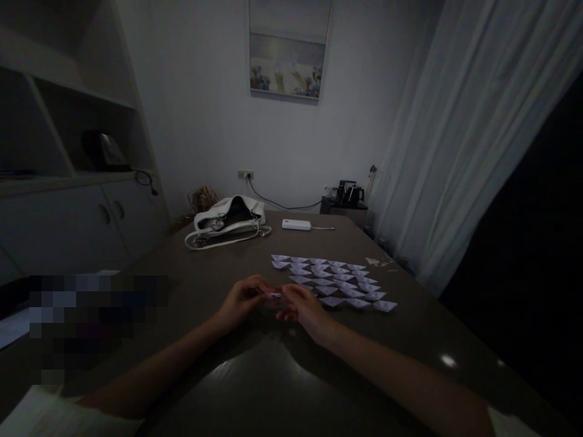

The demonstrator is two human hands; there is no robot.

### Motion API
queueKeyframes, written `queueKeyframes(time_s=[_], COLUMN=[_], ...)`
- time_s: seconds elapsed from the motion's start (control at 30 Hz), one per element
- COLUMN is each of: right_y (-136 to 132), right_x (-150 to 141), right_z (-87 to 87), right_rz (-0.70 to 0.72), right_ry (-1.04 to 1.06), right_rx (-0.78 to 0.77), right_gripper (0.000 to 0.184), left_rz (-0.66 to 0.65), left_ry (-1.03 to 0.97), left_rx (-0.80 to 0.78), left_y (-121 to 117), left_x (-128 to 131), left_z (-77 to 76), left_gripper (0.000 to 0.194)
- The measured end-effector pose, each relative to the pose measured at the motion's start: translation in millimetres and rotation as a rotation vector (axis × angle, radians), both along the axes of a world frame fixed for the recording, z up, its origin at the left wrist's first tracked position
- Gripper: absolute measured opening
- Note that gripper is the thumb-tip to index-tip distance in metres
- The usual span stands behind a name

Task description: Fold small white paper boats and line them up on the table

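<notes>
Fingers of the left hand point(246, 298) and right hand point(306, 308) cover most of a small pale piece point(276, 295), leaving its shape unclear; the right hand also partly blocks rows of folded paper pieces point(346, 284). The top edge crops a framed painting point(289, 67), and a pixelated patch point(95, 321) masks the left.

Forward-and-down head view over table point(255, 394)

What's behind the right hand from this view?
Behind the right hand are rows of folded paper shapes on the table. The hand covers part of the group's near-left side; any shapes fully hidden there cannot be seen.
</notes>
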State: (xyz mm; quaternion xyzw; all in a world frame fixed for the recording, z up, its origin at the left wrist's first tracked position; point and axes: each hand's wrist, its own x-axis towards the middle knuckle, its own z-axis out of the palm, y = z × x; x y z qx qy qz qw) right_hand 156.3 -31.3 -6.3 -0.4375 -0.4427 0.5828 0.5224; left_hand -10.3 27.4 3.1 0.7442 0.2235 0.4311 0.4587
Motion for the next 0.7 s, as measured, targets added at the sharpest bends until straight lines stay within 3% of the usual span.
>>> queueKeyframes(time_s=[0.1,0.3,0.5,0.7], right_y=[1,13,23,10], right_x=[2,-4,-6,-8], right_z=[-2.1,2.0,-1.5,-13.9], right_rz=[0.024,0.078,0.028,-0.013], right_ry=[0.014,0.084,-0.175,-0.393], right_rx=[-0.05,-0.061,0.215,0.385], right_gripper=[0.032,0.032,0.032,0.027], left_rz=[-0.053,-0.094,-0.102,-0.091], left_ry=[0.039,-0.006,-0.058,0.08], left_rx=[0.035,-0.055,-0.348,-0.279], left_y=[2,8,4,6], left_x=[0,-4,-2,3], left_z=[-1.5,-5.4,-4.3,-11.4], left_gripper=[0.016,0.017,0.027,0.032])
